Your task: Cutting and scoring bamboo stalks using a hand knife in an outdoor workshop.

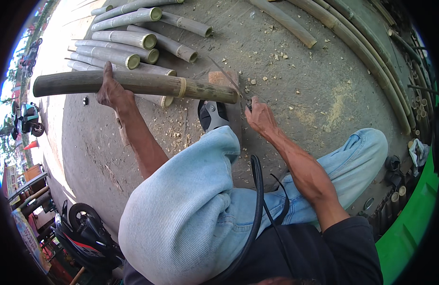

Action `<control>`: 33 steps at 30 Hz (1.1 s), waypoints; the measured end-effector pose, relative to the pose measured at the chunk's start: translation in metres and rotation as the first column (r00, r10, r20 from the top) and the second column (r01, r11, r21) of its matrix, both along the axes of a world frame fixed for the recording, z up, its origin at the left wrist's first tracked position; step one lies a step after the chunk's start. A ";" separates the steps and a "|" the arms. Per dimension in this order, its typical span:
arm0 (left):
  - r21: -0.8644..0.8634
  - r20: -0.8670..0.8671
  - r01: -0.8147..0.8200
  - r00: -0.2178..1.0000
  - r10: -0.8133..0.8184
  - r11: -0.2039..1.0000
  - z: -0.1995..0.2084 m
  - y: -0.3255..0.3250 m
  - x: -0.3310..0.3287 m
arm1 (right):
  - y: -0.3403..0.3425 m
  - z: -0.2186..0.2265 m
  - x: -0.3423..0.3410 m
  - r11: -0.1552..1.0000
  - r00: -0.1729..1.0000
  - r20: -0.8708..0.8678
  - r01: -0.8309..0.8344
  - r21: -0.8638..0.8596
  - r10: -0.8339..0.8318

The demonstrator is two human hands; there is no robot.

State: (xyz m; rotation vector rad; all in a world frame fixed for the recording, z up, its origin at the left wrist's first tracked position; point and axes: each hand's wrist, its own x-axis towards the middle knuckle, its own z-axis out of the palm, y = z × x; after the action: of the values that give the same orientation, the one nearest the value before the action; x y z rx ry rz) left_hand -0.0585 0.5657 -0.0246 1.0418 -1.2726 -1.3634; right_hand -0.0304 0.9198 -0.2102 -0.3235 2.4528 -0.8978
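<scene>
A thick, brownish-green bamboo pole [148,84] lies crosswise before me, its light node ring nearer the right end. My left hand [116,92] is closed round its left part, thumb up over the top. In my closed right hand [261,116] is the handle of a long, thin-bladed cutting tool [224,73]. Its blade slants up and left past the pole's right end; seen nearly edge-on, it could be a saw or a knife. Beside that end sits a reddish-brown block [224,77], partly hidden by the pole. My sandalled foot [212,115] is just below the pole.
Several cut bamboo lengths [115,56] lie at the far left. Long bamboo poles [343,33] run along the right. Pale chips and sawdust [335,107] cover parts of the ground. A motorcycle [84,237] stands at the lower left, a green panel [409,213] at the right.
</scene>
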 end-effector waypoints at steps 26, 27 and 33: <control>0.024 -0.018 0.006 1.000 -0.006 1.000 -0.012 -0.004 0.011 | 0.015 -0.029 0.008 0.998 1.000 -0.029 -0.003 0.070 0.005; 0.042 -0.118 0.100 0.988 -0.095 0.994 -0.017 -0.015 0.019 | 0.009 -0.024 0.005 1.000 0.999 -0.042 0.020 0.010 -0.020; -0.019 -0.235 0.235 0.944 -0.233 0.972 -0.013 -0.014 0.031 | -0.026 0.045 -0.018 0.926 0.957 -0.224 0.090 -0.367 -0.182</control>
State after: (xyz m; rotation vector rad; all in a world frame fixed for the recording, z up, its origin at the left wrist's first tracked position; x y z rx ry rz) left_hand -0.0273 0.5513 -0.0378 0.7237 -1.2398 -1.6228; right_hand -0.0483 0.8937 -0.1656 -0.4186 2.5601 -1.4476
